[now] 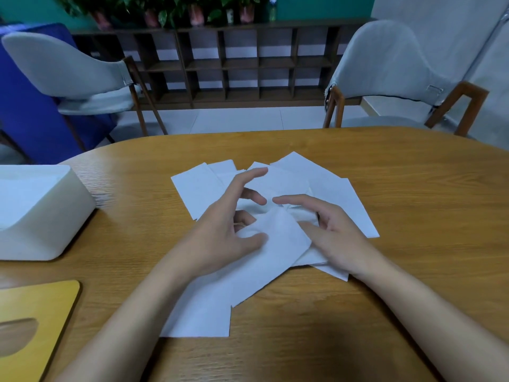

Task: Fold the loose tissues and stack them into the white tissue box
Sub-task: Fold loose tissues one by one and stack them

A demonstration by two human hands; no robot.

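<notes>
Wooden counter (413, 188) carries loose tissues (344, 202) at centre, white tissue box (41, 210) well to the left. Left hand (220, 230) pinches the rumpled top tissue (275, 252); right hand (336, 235) touches it, grip indeterminate. Risk: an uneven pull may tear or skew it.

Office-like room: armchairs (385, 78), cubby shelving (220, 64).
</notes>
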